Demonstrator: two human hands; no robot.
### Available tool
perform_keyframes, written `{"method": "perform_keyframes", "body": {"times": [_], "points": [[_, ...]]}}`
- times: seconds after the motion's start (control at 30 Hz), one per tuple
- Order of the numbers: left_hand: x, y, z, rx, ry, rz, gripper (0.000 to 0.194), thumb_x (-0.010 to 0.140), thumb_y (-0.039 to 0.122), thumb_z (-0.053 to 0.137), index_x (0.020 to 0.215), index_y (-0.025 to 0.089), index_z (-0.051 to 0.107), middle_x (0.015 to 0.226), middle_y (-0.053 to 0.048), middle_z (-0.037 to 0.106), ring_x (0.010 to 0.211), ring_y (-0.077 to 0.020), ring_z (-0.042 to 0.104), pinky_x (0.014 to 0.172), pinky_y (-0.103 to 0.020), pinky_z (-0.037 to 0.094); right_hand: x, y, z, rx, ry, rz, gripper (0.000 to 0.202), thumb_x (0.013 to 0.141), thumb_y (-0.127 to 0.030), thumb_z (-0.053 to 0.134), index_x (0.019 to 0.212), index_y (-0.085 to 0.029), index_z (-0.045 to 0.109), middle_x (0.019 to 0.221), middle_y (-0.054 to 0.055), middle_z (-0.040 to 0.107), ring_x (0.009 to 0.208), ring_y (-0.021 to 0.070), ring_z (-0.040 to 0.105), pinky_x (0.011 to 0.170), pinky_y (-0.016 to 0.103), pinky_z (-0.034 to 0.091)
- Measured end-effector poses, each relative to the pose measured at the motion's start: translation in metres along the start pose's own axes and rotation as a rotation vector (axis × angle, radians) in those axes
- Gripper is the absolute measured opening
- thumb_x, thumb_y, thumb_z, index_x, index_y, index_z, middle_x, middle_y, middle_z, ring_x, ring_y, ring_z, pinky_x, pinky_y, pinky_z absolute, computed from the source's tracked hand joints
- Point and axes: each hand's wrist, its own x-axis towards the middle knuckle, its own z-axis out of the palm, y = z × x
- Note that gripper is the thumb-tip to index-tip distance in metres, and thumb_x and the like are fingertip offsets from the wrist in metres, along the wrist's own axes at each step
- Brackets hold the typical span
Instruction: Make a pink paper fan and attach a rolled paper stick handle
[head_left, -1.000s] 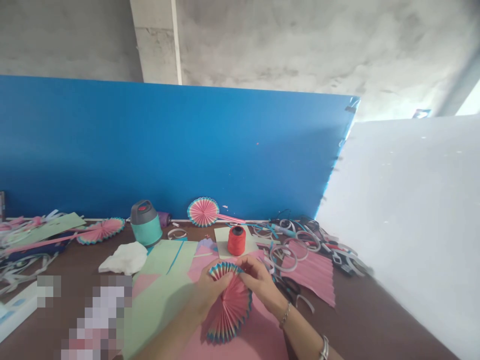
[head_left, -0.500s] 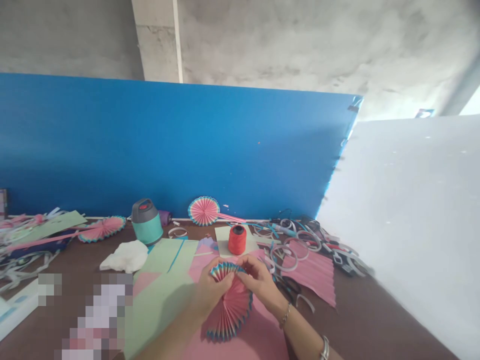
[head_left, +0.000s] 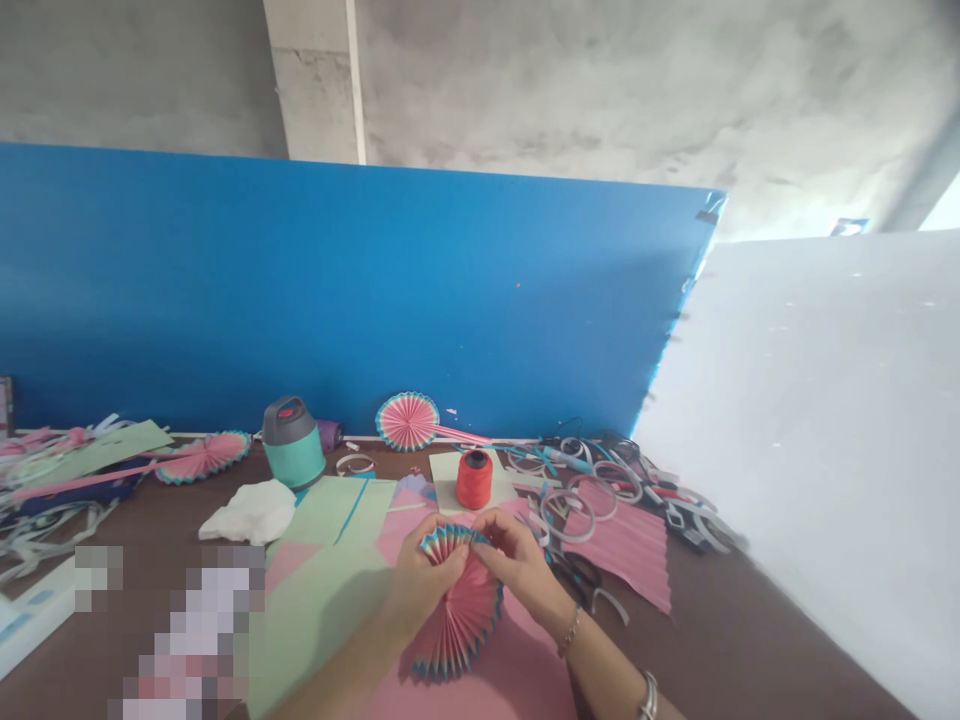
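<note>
A pleated pink paper fan (head_left: 469, 610) with a blue and cream edge is spread in a partial circle between my hands. My left hand (head_left: 424, 575) grips its upper left pleats, thumb on the front. Fingers of my right hand (head_left: 517, 560) pinch the pleated edge at the top; the exact fold between the fingertips is hidden. Beneath the fan lie sheets of pink paper (head_left: 525, 670) and light green paper (head_left: 300, 610). Just beyond my hands a red spool of thread (head_left: 474, 482) stands upright on a pale sheet.
Round paper fans with pink handles lie at the back (head_left: 407, 420) and left (head_left: 206, 458). A teal container (head_left: 294, 450) stands near white tissue (head_left: 251, 512). To the right are scissors (head_left: 577, 575), rolls of tape (head_left: 568, 515) and a creased pink sheet (head_left: 634, 560). A blue partition (head_left: 375, 290) borders the table.
Almost nothing differs. Both hands keep their hold on the paper fan, whose right edge has shifted very slightly left.
</note>
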Motion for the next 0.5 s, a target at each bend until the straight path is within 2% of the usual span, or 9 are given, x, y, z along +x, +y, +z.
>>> {"method": "perform_keyframes", "body": {"times": [0.13,0.2,0.3,0.4,0.5], "points": [[-0.0009,0.0041,0.0012,-0.028,-0.008,-0.005,0.011,0.065,0.021,0.065,0.071,0.018,0.057,0.057,0.005,0.053,0.054,-0.0108,0.048,0.056,-0.021,0.041,-0.0006,-0.0009,0.0018,-0.025,0.035,-0.039,0.016,0.074,-0.03,0.061,0.085,-0.021,0.053,0.074,-0.002,0.052,0.068,0.0133,0.049,0.061,0.024,0.039],[-0.0018,0.0068,0.0018,-0.028,0.003,0.0,0.011,0.064,0.021,0.065,0.069,0.018,0.056,0.056,0.005,0.053,0.054,-0.0108,0.048,0.055,-0.021,0.041,-0.0012,-0.0013,0.0037,-0.058,0.094,-0.112,0.016,0.075,-0.026,0.06,0.086,-0.022,0.049,0.078,-0.001,0.053,0.072,0.0139,0.051,0.064,0.024,0.041],[-0.0031,0.0102,0.0024,0.017,0.03,0.045,0.01,0.064,0.021,0.064,0.067,0.018,0.055,0.058,0.005,0.053,0.056,-0.0112,0.049,0.057,-0.021,0.041,-0.0027,-0.0028,0.0065,-0.147,0.177,-0.261,0.012,0.075,-0.021,0.058,0.077,-0.022,0.046,0.087,0.002,0.055,0.082,0.0158,0.053,0.07,0.026,0.043],[-0.004,0.0101,0.0031,0.068,0.06,0.107,0.008,0.065,0.021,0.062,0.069,0.018,0.056,0.06,0.004,0.053,0.058,-0.0116,0.049,0.059,-0.021,0.042,-0.0051,-0.0057,0.0078,-0.247,0.214,-0.338,0.008,0.073,-0.015,0.056,0.072,-0.021,0.05,0.098,0.005,0.055,0.093,0.0182,0.053,0.079,0.03,0.042],[-0.0046,0.007,0.0035,0.105,0.089,0.134,0.008,0.066,0.021,0.061,0.071,0.018,0.055,0.062,0.004,0.053,0.059,-0.012,0.05,0.059,-0.022,0.042,-0.0066,-0.0084,0.0075,-0.296,0.22,-0.34,0.008,0.073,-0.013,0.057,0.07,-0.021,0.056,0.101,0.006,0.055,0.101,0.0203,0.053,0.087,0.032,0.041]]}}
